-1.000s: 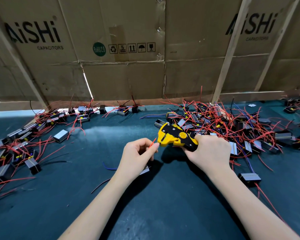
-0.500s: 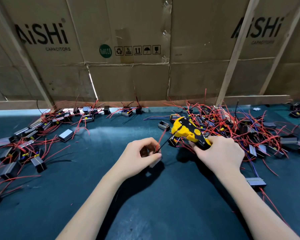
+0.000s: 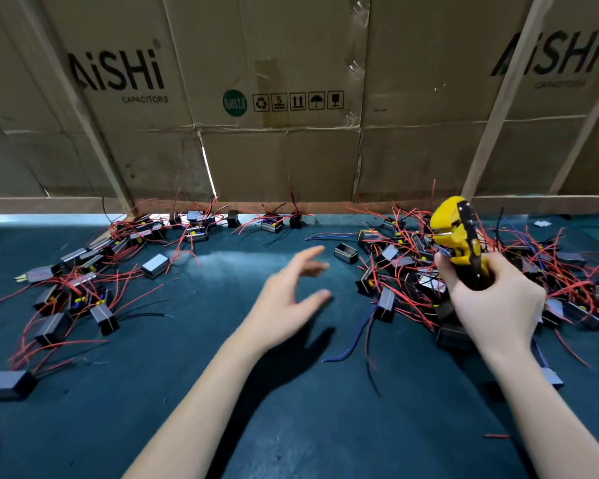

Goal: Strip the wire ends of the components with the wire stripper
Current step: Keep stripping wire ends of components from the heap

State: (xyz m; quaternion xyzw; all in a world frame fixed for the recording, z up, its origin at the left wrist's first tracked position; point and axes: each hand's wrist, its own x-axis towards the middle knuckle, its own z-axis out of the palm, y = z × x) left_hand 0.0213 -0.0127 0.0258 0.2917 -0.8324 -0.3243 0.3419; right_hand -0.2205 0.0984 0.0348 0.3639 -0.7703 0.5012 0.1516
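My right hand [image 3: 495, 305] grips the handles of the yellow and black wire stripper [image 3: 455, 233], which points up over the right pile of components [image 3: 412, 271]. These are small black and grey boxes with red, black and blue wires. My left hand [image 3: 291, 292] hovers over the dark green mat [image 3: 222, 409] with fingers spread and blurred, holding nothing. A component with blue and black wires [image 3: 384, 304] lies on the mat between my hands, at the pile's left edge.
A second pile of wired components [image 3: 83, 288] spreads over the left of the mat, with a few more along the back [image 3: 270, 224]. Cardboard sheets [image 3: 291, 98] on wooden battens wall off the rear. A short red wire scrap [image 3: 497, 436] lies near my right forearm.
My left hand let go of the component it was holding and opened, moving right. My right hand lifted the stripper up and to the right, away from the wire.
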